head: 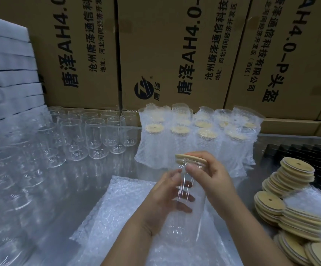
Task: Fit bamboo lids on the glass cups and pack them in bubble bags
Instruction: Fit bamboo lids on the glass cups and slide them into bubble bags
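Two hands hold one glass cup over the middle of the worktop. The left hand wraps around the side of the cup, and its fingers show through the clear glass. The right hand is curled at the top of the cup, with fingers and thumb closed on the edge of a round bamboo lid. The lid sits on the mouth of the cup, tipped a little. I cannot tell if it is pushed all the way in.

Under the cup lies a flat pile of bubble bags, spread out on the worktop.

To the left stand many empty glass cups in rows, all upright, with no lids. Behind the hands stand packed cups, each inside a bubble bag with a bamboo lid on top. They are close together in a bunch.

On the right are piles of loose bamboo lids, each with a small hole. Some piles lean over.

Big brown cardboard boxes with dark printing fill the back. White foam sheets are stacked at the far left.
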